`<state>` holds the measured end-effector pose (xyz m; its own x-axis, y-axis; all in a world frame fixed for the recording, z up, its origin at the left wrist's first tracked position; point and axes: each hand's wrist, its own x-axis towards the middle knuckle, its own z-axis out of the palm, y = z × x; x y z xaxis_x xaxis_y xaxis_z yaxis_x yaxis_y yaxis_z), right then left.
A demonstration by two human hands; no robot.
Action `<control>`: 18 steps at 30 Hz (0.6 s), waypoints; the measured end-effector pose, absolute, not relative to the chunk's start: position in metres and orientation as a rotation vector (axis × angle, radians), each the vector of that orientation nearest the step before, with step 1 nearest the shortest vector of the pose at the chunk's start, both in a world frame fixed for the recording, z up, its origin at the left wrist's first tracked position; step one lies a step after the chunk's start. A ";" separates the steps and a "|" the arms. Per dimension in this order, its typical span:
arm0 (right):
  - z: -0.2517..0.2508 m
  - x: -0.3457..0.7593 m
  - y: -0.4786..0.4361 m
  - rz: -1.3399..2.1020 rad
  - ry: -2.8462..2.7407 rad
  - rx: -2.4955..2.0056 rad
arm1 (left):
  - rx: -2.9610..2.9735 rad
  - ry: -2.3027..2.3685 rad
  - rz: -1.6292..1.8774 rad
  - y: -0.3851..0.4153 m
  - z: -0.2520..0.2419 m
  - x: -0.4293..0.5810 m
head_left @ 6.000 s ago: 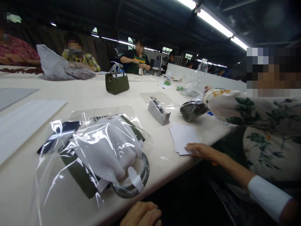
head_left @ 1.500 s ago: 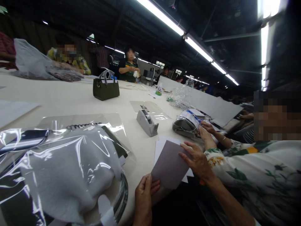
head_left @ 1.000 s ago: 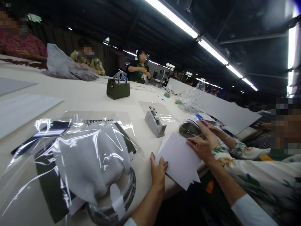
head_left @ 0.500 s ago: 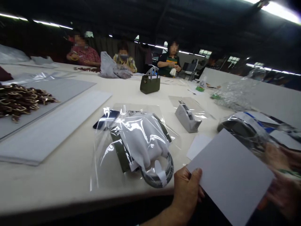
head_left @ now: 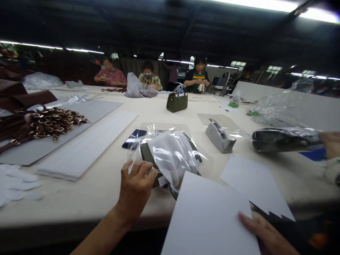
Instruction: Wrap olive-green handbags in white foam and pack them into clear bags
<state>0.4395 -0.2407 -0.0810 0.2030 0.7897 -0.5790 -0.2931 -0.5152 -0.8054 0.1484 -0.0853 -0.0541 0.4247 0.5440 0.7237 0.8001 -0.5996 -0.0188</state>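
Note:
In front of me lies an olive-green handbag (head_left: 148,156) with white wrapping over it, inside a clear plastic bag (head_left: 174,127). My left hand (head_left: 138,180) is closed on the left edge of the plastic bag, near its open end. A white card (head_left: 209,212) is pinched in my right hand (head_left: 261,226), thumb on top. The card's upper edge hides part of the handbag's handles. More white cards (head_left: 247,173) lie on the table just beyond my right hand.
A grey tape dispenser (head_left: 220,138) and a dark phone (head_left: 134,138) flank the handbag. Brown straps (head_left: 53,124) and white sheets (head_left: 90,145) lie left. Another person's hand (head_left: 332,141) at right touches a plastic-wrapped dark handbag (head_left: 284,140). A green handbag (head_left: 177,102) stands farther back.
My left hand has let go of the white card and moved left onto the plastic bag. The card is now in my right hand. The view has turned left.

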 end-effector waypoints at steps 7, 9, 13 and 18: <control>-0.064 0.390 -0.196 1.536 -0.436 -1.278 | -2.492 -1.268 -1.315 -0.072 -0.024 0.137; -0.064 0.382 -0.196 1.604 -0.428 -1.257 | -2.529 -1.253 -1.347 -0.069 -0.022 0.137; -0.066 0.374 -0.195 1.675 -0.395 -1.226 | -2.586 -1.145 -1.327 -0.065 -0.022 0.137; -0.064 0.372 -0.153 1.399 -0.353 -1.197 | -2.608 -1.037 -1.276 -0.066 -0.025 0.138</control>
<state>0.3717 -0.1533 -0.0637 0.2303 0.8682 -0.4394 -0.5558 -0.2533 -0.7918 0.1379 -0.0662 -0.0247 0.4317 0.5444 0.7192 0.5931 -0.7721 0.2284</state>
